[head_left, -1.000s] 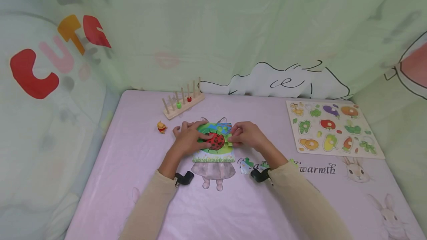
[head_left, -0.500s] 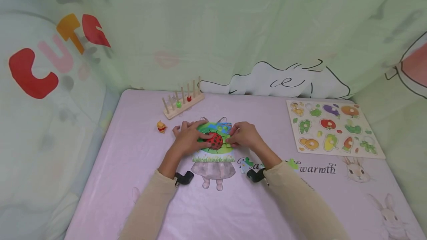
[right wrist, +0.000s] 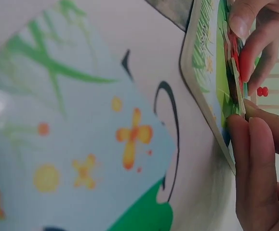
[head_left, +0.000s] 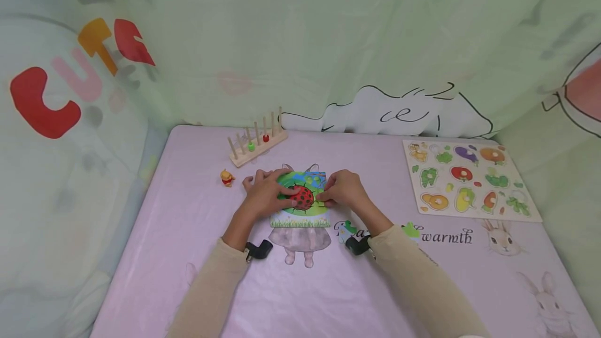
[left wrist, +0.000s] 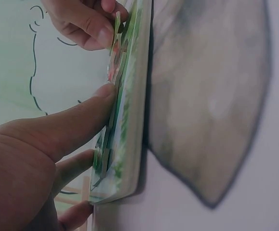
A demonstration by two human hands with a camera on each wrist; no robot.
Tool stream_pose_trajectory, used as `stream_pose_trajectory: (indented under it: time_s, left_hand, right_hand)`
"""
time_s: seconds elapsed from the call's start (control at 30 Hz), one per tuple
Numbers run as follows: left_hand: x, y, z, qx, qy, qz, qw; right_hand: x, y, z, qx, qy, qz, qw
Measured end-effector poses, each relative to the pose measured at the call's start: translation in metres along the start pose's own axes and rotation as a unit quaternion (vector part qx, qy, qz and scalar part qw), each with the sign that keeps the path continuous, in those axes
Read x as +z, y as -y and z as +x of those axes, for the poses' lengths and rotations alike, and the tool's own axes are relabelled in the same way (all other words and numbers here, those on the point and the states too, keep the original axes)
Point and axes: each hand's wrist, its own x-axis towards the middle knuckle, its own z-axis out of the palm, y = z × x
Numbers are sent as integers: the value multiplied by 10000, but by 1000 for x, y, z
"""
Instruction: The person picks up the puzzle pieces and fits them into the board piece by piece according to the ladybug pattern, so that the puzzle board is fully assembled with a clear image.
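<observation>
A ladybug jigsaw puzzle [head_left: 300, 221] on a thin board lies mid-table. My left hand [head_left: 265, 193] rests over its left side, its thumb pressing on the pieces near the ladybug and other fingertips touching the board's left edge. At the ladybug's right side my right hand [head_left: 346, 190] pinches a green puzzle piece [head_left: 321, 203] between thumb and fingers. In the left wrist view this piece [left wrist: 118, 23] stands slightly tilted above the board. Whether it is seated cannot be told. Two loose puzzle pieces lie right of the board: a blue-green one [head_left: 346, 231] and a light green one [head_left: 411, 230].
Behind the puzzle stands a wooden peg rack [head_left: 258, 149] with a green and a red bead. A small yellow bear figure [head_left: 227, 178] is left of my left hand. A vegetable knob-puzzle board [head_left: 469, 181] lies at the back right. Printed cloth covers the table [head_left: 300, 301].
My right hand has shifted slightly left with the green piece, closer to the ladybug. The light green loose piece shows more from behind my right sleeve. My left hand stays in place.
</observation>
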Motion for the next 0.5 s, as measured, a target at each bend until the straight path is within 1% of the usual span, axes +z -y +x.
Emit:
stream_pose_trajectory:
  time_s: [0.27,0.43,0.5]
  left_hand:
    - [0,1,0,-5,4,-33,10000]
    - [0,1,0,3,43,-15,10000]
    - [-1,0,0,15,48,-17,10000]
  right_hand:
    - [-2,5,4,88,133,-75,9998]
    - [-1,7,5,-52,80,-386,9992]
    - [-1,7,5,-79,93,-413,9991]
